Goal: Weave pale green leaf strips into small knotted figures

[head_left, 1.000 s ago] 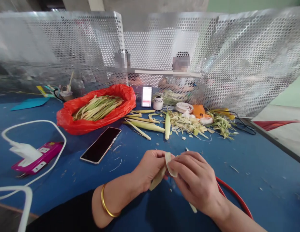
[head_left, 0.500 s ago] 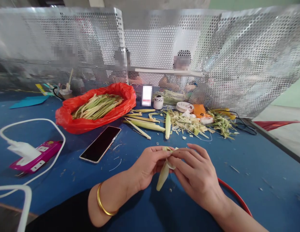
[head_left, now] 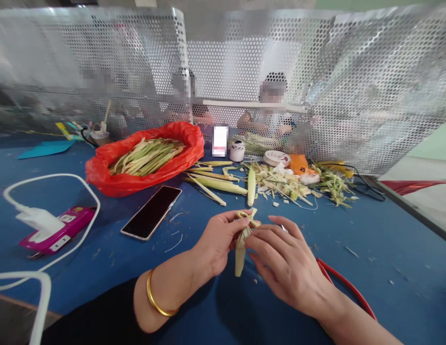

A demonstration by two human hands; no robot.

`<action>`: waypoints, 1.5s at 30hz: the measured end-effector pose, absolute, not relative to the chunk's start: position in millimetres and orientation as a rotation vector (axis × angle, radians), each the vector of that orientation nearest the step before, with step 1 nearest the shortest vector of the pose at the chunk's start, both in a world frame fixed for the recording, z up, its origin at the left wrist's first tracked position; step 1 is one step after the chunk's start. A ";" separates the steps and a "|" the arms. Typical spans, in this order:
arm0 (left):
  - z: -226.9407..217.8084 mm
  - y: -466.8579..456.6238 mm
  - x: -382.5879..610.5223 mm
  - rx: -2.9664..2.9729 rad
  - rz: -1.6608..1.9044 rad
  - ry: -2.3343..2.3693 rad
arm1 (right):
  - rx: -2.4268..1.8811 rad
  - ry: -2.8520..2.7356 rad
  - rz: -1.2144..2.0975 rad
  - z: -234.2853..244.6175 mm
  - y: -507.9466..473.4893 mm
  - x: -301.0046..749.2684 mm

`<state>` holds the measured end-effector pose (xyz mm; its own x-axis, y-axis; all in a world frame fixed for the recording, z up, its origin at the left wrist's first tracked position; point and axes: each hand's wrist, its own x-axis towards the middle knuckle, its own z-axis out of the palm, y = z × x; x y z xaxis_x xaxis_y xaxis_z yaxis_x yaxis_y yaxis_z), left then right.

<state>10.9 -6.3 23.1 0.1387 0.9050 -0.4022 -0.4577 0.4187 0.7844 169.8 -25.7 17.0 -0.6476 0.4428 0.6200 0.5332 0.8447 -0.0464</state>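
A pale strip of corn husk (head_left: 240, 256) is looped and knotted near its top, its flat tail hanging down above the table. My left hand (head_left: 217, 242) pinches the knot between thumb and fingers; a gold bangle (head_left: 156, 299) circles that wrist. From the other side, my right hand (head_left: 284, 263) has its bent fingers on the husk just below the knot, and the fingertips are partly hidden. Something small and shiny, perhaps a ring, shows among the right fingers. Beyond both hands lie a whole green husk (head_left: 251, 187) and several longer husks (head_left: 219, 184).
Dry husks fill a red plastic bag (head_left: 111, 184) at the back left. Nearer are a phone (head_left: 151, 213) and a purple power strip (head_left: 61, 239) with a white cable. Husk scraps (head_left: 280, 182) lie at the back, before a perforated metal screen (head_left: 226, 62); people sit behind it.
The husk has come up slightly and turned, so its loop and knot now show more plainly and its tail hangs straighter. My right fingers have shifted lower along it.
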 end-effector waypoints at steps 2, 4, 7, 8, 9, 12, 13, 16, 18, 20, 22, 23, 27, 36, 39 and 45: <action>20.5 -6.5 10.6 0.576 1.044 0.986 | -0.703 -2.408 -0.236 15.2 -25.3 168.9; 18.8 -7.1 10.7 0.592 1.034 0.979 | -0.689 -2.441 -0.288 12.8 -25.0 168.2; 18.4 -8.6 12.1 0.596 1.020 0.969 | -0.680 -2.454 -0.347 9.2 -25.4 167.4; 18.6 -9.1 12.8 0.597 1.018 0.962 | -0.689 -2.448 -0.359 8.4 -25.8 167.0; 18.6 -9.6 13.4 0.602 1.019 0.954 | -0.705 -2.441 -0.365 7.8 -26.2 166.6; 17.5 -10.2 15.2 0.631 1.040 0.945 | -0.750 -2.433 -0.361 7.2 -27.4 164.8; 16.6 -10.1 15.6 0.643 1.047 0.948 | -0.757 -2.429 -0.352 7.2 -27.7 164.2; 13.2 -9.7 16.5 0.649 1.049 0.933 | -0.769 -2.367 -0.256 8.1 -28.0 162.8; 11.5 -9.6 16.8 0.677 1.043 0.947 | -0.808 -2.264 -0.107 9.4 -27.9 162.8; 11.6 -9.8 16.9 0.736 1.027 1.003 | -0.911 -2.098 0.084 10.9 -27.0 163.7; 13.6 -10.1 16.7 0.791 0.999 1.048 | -1.054 -1.889 0.241 11.9 -25.0 164.9; 15.1 -10.2 16.4 0.806 0.987 1.051 | -1.123 -1.793 0.302 11.9 -23.7 165.5; 21.3 -10.8 15.0 0.839 0.983 1.031 | -1.322 -1.585 0.570 8.5 -18.6 166.7; 20.9 -13.3 14.8 0.936 0.962 1.026 | -1.304 -1.427 1.062 3.8 -16.2 163.2; 19.9 -12.3 14.0 0.912 0.972 1.032 | -1.276 -1.503 0.931 5.2 -16.7 164.0; 19.4 -7.5 13.0 0.752 1.018 1.061 | -1.188 -1.953 0.173 9.1 -22.2 169.5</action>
